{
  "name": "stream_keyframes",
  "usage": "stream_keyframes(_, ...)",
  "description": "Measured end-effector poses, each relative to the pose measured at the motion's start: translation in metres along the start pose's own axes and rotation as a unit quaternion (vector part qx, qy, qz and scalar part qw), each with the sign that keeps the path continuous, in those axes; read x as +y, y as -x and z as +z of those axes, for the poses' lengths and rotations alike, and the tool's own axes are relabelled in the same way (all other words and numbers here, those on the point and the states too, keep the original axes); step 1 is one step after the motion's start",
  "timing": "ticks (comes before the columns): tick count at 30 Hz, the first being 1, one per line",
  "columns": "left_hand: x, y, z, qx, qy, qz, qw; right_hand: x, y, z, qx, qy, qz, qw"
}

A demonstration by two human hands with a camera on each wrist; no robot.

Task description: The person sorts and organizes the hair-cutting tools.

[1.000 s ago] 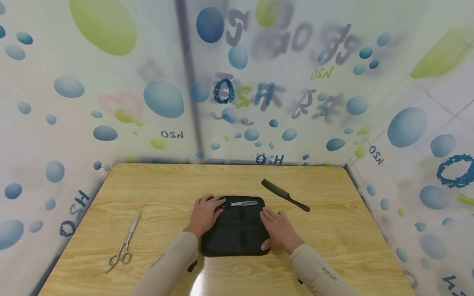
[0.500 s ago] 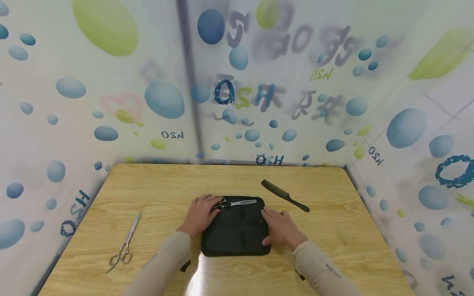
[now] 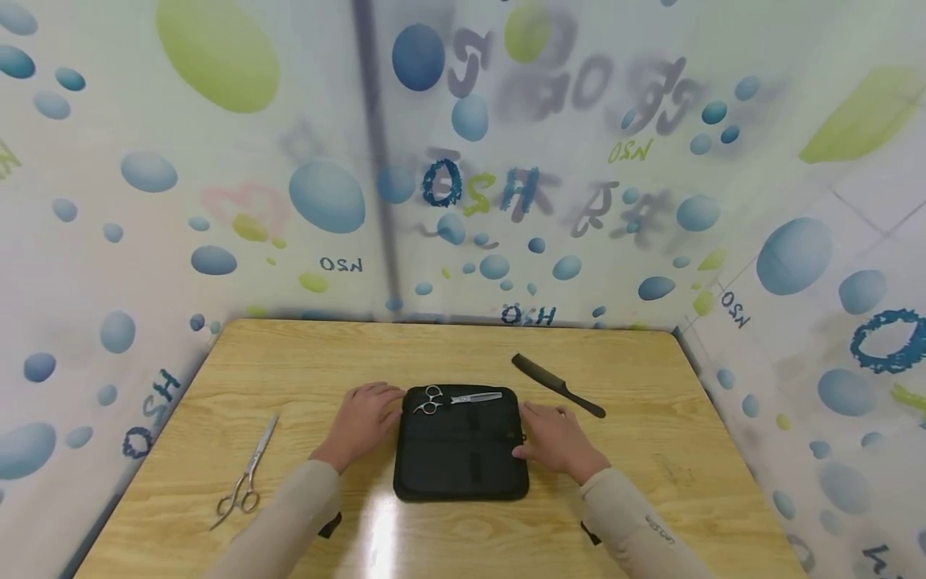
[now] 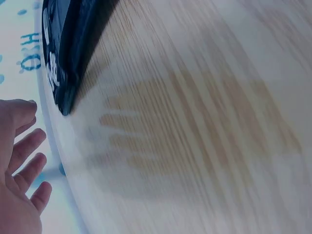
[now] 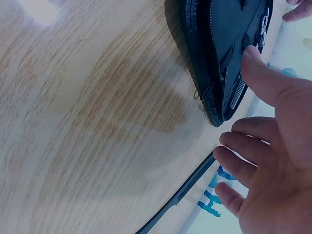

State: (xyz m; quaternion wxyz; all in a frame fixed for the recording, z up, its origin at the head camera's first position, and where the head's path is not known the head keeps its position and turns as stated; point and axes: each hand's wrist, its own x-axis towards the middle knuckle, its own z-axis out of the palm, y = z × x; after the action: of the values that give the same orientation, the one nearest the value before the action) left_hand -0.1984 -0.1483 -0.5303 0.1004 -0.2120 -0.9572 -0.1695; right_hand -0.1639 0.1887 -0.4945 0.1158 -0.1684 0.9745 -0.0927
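Observation:
A black zippered case (image 3: 441, 470) lies open and flat in the middle of the wooden table. Thinning scissors (image 3: 475, 397) lie across its upper part, finger rings to the left. My left hand (image 3: 365, 422) is beside the case's upper left corner, fingers loosely extended and holding nothing; the left wrist view shows the fingers (image 4: 30, 168) apart from the case. At the case's right edge is my right hand (image 3: 553, 438), fingers relaxed, its thumb (image 5: 258, 73) over the edge in the right wrist view. Nothing is gripped in it.
A black comb (image 3: 557, 384) lies on the table (image 3: 325, 354) behind and right of the case. Another pair of scissors (image 3: 247, 474) rests at the left. A wall (image 3: 463, 273) with printed bubbles stands behind the table.
My left hand has drawn away leftward from the case, uncovering the thinning scissors' finger rings. The right hand has shifted slightly right along the case's edge.

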Motion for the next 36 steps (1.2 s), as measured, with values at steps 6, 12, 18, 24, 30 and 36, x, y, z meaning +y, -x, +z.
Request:
stream_keyframes(6, -0.015, 0.011, -0.017, 0.011, -0.015, -0.006, 0.9998, 0.002, 0.001, 0.001, 0.018, 0.001, -0.006, 0.9998)
stream_keyframes(12, -0.036, 0.027, -0.039, 0.003, -0.024, -0.02, 0.9995, 0.003, 0.002, 0.001, 0.017, -0.014, -0.004, 0.9997)
stream_keyframes(18, -0.062, 0.044, -0.061, -0.037, -0.027, -0.057, 0.9973, 0.004, 0.004, 0.0, 0.014, -0.021, 0.002, 0.9997)
stream_keyframes(24, -0.084, 0.058, -0.078, -0.084, -0.035, -0.093, 0.9915, 0.006, 0.004, 0.001, 0.017, -0.022, 0.001, 0.9996)
stream_keyframes(30, -0.102, 0.072, -0.089, -0.119, -0.045, -0.145, 0.9812, 0.008, 0.004, 0.001, 0.02, -0.02, 0.002, 0.9996)
stream_keyframes(36, -0.109, 0.083, -0.098, -0.135, -0.057, -0.193, 0.9701, 0.009, 0.004, 0.002, 0.02, -0.016, 0.002, 0.9997)
